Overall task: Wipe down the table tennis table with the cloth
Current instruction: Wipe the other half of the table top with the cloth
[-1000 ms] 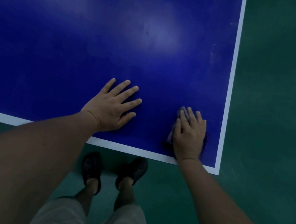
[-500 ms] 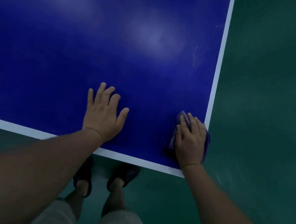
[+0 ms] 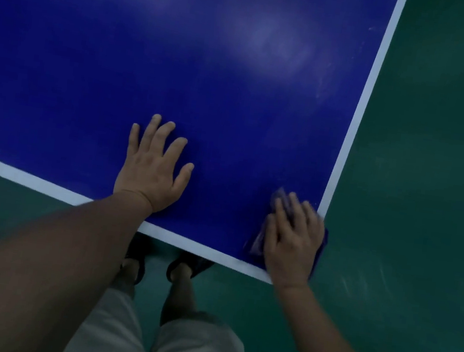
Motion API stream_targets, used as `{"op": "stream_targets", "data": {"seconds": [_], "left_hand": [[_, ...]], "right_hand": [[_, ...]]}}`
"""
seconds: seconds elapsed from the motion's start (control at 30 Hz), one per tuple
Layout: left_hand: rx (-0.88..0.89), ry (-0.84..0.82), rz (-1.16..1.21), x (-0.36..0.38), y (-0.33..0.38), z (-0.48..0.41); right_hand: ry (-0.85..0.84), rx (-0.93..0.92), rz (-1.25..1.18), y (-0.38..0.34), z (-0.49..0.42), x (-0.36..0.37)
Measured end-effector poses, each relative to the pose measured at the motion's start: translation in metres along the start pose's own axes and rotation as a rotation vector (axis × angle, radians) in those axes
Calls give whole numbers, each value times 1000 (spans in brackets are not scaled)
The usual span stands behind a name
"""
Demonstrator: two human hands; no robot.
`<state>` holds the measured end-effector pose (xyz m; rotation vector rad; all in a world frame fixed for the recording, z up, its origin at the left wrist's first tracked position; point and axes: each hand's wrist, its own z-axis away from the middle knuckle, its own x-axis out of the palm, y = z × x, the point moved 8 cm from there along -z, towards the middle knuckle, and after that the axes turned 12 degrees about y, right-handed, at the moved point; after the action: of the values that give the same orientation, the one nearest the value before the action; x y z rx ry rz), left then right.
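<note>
The right fingers (image 3: 294,212) lie straight and slightly blurred, pressing flat on the purple cloth (image 3: 258,241) rather than curling round it. The right hand (image 3: 293,240) sits on the near right corner of the blue counter (image 3: 209,69), and the cloth hangs just over the side edge. The left hand (image 3: 151,174) rests flat nearby, fingers spread and released, close to the white edge line (image 3: 32,179). The step looks like wiping this corner. Next, the cloth probably needs sweeping up the right side, toward the pale smudges (image 3: 275,42).
</note>
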<state>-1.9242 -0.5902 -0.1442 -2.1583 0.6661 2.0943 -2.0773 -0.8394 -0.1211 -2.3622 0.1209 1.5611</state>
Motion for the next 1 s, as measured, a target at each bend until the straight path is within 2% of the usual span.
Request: {"op": "stream_targets", "data": {"seconds": [0.13, 0.27, 0.33, 0.4, 0.47, 0.53, 0.67, 0.8, 0.83, 0.97, 1.0], "left_hand": [[6, 2, -8, 2, 1, 0], [20, -10, -21, 3, 2, 0], [26, -23, -23, 4, 2, 0], [46, -32, -28, 4, 4, 0], [72, -39, -40, 5, 6, 0], [84, -35, -43, 5, 7, 1], [92, -37, -65, 6, 8, 1], [93, -63, -81, 8, 6, -1], [92, -70, -78, 8, 6, 0], [95, -83, -53, 7, 7, -2], [90, -89, -30, 5, 7, -2]], "right_hand": [[-64, -149, -62, -22, 36, -3], [-86, -419, -143, -14, -11, 8], [-49, -360, -135, 5, -58, 18], [1, -192, -67, 22, -90, 24], [31, -50, -20, 23, -87, 23], [16, -9, -30, 0, -53, 20], [-77, -177, -121, -77, 14, 21], [-50, -431, -194, -69, -23, 25], [-17, -393, -181, -54, -46, 28], [143, 156, -124, 4, -125, 32], [161, 224, -146, 1, -122, 29]]}}
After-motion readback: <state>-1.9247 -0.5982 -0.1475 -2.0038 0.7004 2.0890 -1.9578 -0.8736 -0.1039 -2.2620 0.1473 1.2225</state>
